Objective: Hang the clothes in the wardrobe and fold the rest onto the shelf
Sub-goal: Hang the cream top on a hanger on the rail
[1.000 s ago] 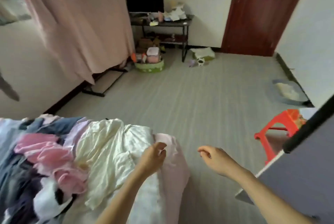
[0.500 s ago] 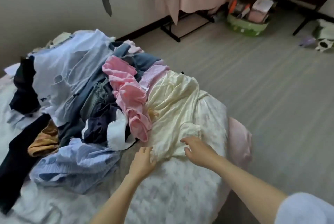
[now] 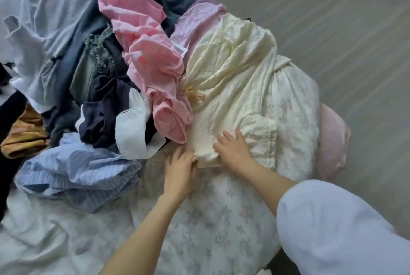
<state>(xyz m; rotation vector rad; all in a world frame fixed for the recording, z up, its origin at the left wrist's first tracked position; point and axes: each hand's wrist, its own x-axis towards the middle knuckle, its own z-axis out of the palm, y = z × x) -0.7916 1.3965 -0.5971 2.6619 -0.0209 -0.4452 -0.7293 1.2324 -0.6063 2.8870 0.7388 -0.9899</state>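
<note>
On the left of the bed the pile of clothes (image 3: 93,70) lies, and at its near right edge my left hand (image 3: 180,170) pinches the hem of the cream garment (image 3: 233,88) while my right hand (image 3: 233,152) presses flat on it with fingers spread.

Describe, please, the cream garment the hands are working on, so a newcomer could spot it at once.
Start at the heap of clothes on the floral bedcover. At its right edge lies the cream garment, where both hands meet. It alone is pale yellow and crinkled, with a small tan bear stitched on, beside the pink garment.
</note>
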